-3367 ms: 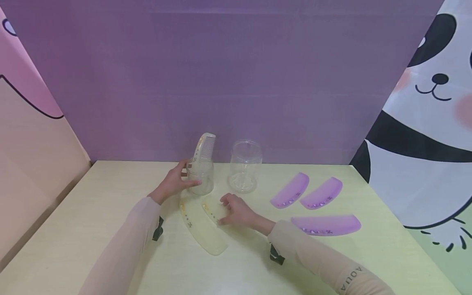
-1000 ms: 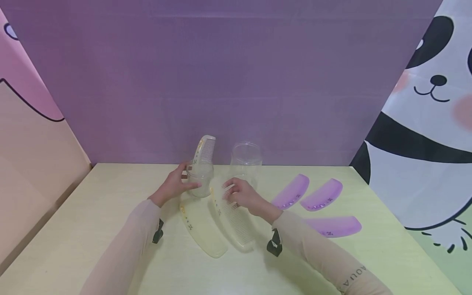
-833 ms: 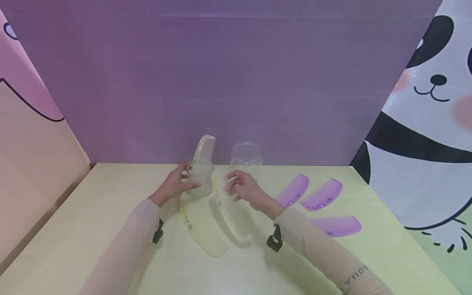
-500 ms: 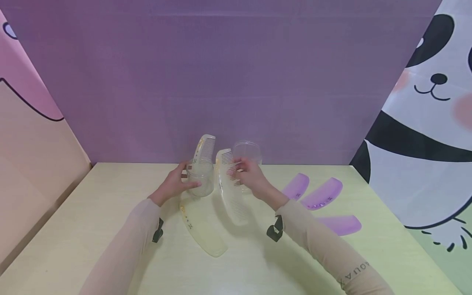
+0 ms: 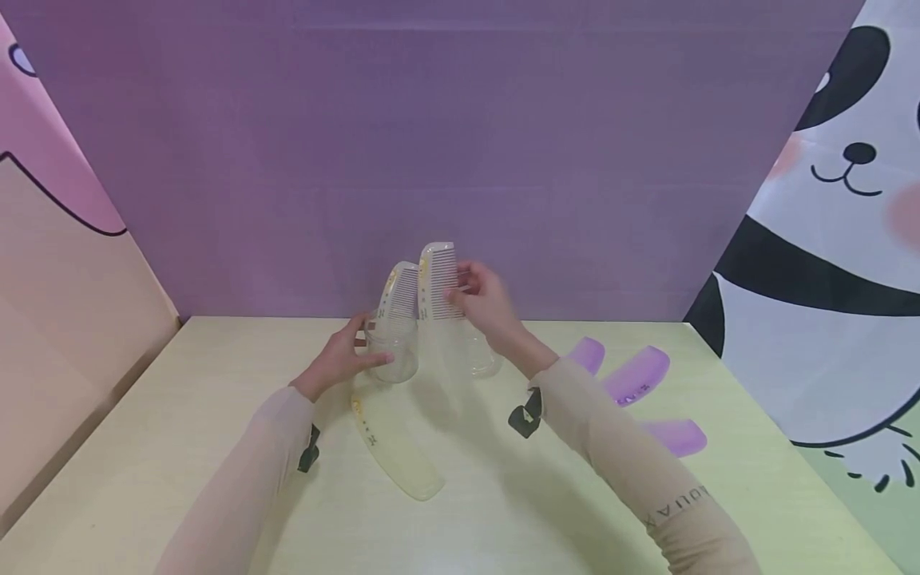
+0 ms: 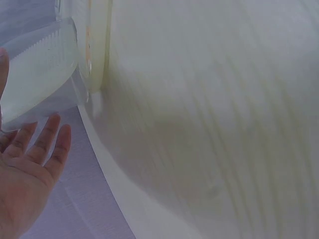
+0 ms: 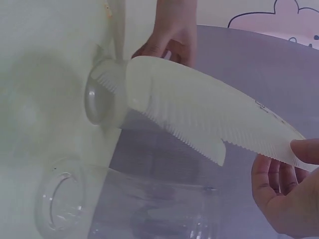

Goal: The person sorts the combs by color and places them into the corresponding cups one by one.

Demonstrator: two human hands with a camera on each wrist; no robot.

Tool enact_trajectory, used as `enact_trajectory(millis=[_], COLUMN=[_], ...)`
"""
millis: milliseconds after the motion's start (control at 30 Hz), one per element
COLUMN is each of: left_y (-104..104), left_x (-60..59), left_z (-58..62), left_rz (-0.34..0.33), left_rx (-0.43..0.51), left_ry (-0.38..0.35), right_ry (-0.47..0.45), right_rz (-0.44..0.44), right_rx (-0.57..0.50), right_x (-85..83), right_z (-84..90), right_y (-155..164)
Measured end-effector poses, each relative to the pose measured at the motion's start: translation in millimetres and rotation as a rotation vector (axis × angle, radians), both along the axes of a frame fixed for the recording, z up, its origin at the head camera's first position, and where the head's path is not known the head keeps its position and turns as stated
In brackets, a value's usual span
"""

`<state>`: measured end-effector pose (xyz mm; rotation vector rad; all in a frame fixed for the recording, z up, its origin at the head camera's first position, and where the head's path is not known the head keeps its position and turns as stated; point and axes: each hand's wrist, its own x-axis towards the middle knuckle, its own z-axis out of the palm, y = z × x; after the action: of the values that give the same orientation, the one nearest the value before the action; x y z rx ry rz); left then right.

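Combs: one stood in the left jar (image 5: 392, 357), gripped by my left hand (image 5: 338, 358); right-hand fingers (image 5: 460, 297) pinched a second comb (image 5: 437, 281) above it; a third cream comb (image 5: 394, 447) and the purple combs (image 5: 636, 374) lay on the tabletop (image 5: 180, 447).

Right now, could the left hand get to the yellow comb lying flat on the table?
Probably yes. The left hand holds the small jar, and the flat yellow comb lies just in front of it on the table, with nothing between. It would need to let go of the jar first.
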<state>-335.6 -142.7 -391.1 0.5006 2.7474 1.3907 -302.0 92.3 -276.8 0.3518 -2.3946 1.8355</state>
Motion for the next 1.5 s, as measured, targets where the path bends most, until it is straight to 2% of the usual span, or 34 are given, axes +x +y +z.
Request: enact_trajectory(millis=[300, 667, 833, 967, 1267, 1500], left_y=[0.2, -0.8, 0.0, 1.5, 2.3, 2.1], left_x=[1.7, -0.9, -0.9, -0.4, 0.9, -0.1], left_z=[0.1, -2.5, -1.9, -1.2, 0.0, -1.3], left_rz=[-0.006, -0.009, -0.010, -0.012, -0.015, -0.016], left_rx=[0.010, 0.015, 0.011, 0.010, 0.013, 0.011], left_ry=[0.008, 0.024, 0.026, 0.027, 0.030, 0.024], right_ry=[0.083, 0.141, 0.163, 0.182, 0.236, 0.217], right_rz=[-0.047, -0.129, -0.156, -0.173, -0.149, -0.114], right_rx=[-0.023, -0.212, -0.275, -0.281, -0.266, -0.259], right_x=[-13.4, -32.8, -43.6, -50.7, -58.2, -60.4], right_z=[20.5, 32.6, 29.7, 24.8, 9.6, -7.3], right_y=[-13.5, -27.5, -34.2, -40.1, -53.5, -60.5])
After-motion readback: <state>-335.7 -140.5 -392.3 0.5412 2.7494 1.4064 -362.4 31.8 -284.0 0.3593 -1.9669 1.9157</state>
